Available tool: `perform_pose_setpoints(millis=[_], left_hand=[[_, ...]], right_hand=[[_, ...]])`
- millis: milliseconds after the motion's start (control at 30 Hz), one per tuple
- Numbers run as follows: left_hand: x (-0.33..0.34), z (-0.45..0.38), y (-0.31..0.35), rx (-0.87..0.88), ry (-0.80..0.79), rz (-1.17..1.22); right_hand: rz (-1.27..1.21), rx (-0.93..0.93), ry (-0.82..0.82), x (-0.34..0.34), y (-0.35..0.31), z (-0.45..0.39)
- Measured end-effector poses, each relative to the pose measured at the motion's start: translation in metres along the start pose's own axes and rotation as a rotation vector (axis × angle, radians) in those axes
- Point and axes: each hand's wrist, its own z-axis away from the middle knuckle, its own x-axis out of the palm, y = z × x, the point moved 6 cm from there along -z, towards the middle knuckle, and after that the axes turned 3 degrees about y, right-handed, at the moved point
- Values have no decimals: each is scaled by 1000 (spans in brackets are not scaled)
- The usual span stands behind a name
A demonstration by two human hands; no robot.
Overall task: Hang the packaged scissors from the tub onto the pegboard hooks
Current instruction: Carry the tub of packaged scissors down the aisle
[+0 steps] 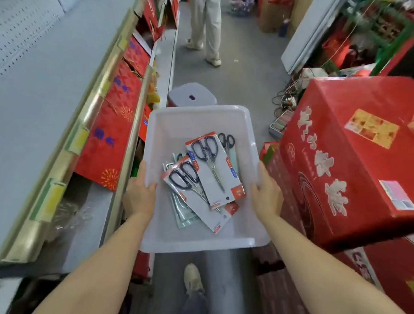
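Translucent white plastic tub (241,242) gripped at side rims by left hand (140,195) and right hand (267,194), carried in shop aisle. Carded black-handled scissors packs (216,172) heaped inside; judged light, stiff, slippery; best pinched at card top.

Both bare forearms extend forward from the lower corners of the view and converge toward the middle. The left hand (140,196) is closed over a rim, thumb hooked on the inner side, the other fingers out of sight beneath. The right hand (267,191) grips the opposite rim in mirror fashion, thumb on the inside and palm against the outer wall. Wrists are straight, at about equal height. 1 shoe (193,278) shows below, between the arms.
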Motion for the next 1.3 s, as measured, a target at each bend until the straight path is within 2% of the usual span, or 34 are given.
perform_pose_setpoints(millis=[233,433,800,1100,1300], left_hand=[[36,-144,35,-13,-33,-24],[86,-246,77,33,-29,-21],[175,-419,125,-18,-11,-16],[250,-557,122,-58,-58,44],[308,-638,103,-68,-56,-19]], right_hand=[[69,12,-54,60,-49,-137],[48,73,-46,98,-64,-248],[71,80,-132,167,-103,-442],[85,144,-148,263,-123,-555],[103,188,-158,339,-122,-619]])
